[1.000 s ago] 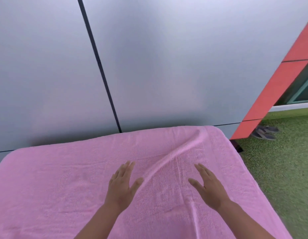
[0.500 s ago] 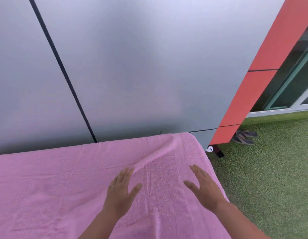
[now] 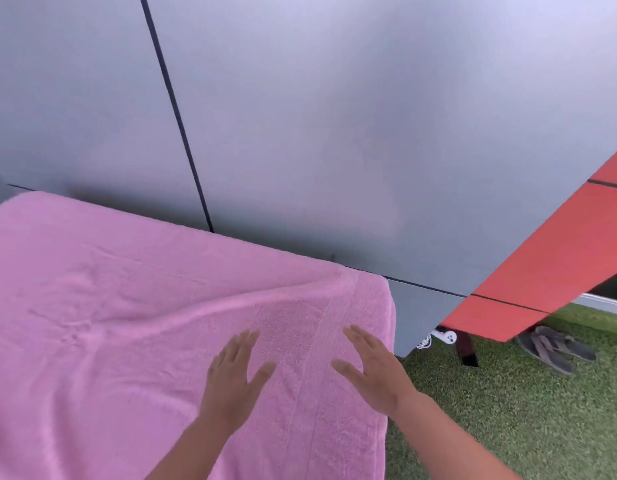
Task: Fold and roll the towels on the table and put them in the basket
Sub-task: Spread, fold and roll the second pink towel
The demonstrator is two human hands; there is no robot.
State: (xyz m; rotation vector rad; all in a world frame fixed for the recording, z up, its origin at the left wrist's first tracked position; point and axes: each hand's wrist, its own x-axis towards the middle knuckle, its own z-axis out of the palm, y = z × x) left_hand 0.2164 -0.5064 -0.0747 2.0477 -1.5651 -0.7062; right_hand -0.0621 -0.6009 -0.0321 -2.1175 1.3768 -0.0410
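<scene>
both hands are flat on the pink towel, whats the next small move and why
Probably slide both palms toward the far right corner to press out the long crease. The left hand and right hand lie flat on the pink towel, which is spread unfolded, and the crease rises just beyond them, so smoothing likely comes before folding.

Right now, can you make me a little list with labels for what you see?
towel: pink towel, spread out, a few wrinkles
hands: left hand and right hand, fingers straight, flat on the towel near its right edge
basket: not in view
ground: green grass
shoes: grey sandals under the red panel
</scene>
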